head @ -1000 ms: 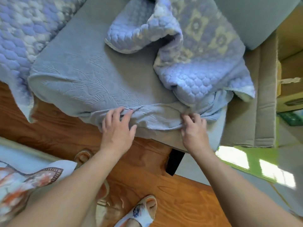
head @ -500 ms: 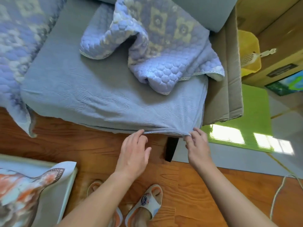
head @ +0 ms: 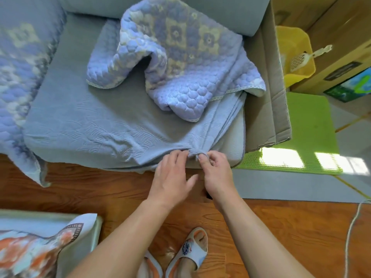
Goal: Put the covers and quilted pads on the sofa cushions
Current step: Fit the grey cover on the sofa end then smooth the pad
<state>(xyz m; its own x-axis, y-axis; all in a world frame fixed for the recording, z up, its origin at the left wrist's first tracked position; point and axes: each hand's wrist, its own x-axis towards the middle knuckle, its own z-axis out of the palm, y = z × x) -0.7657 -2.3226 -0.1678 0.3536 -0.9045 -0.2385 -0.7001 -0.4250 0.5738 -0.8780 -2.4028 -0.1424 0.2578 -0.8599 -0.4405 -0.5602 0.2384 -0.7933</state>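
Right hand pinches a bunched fold of the grey cover at the cushion's near edge, left hand fingers on that fold just beside, crumpled quilted pad lies on the cover farther back, cardboard at right

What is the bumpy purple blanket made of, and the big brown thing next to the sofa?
The quilted pad looks like soft padded fabric, stitched into puffy scales, matte. The brown sheet is probably cardboard: flat, dull, with layered folded edges.
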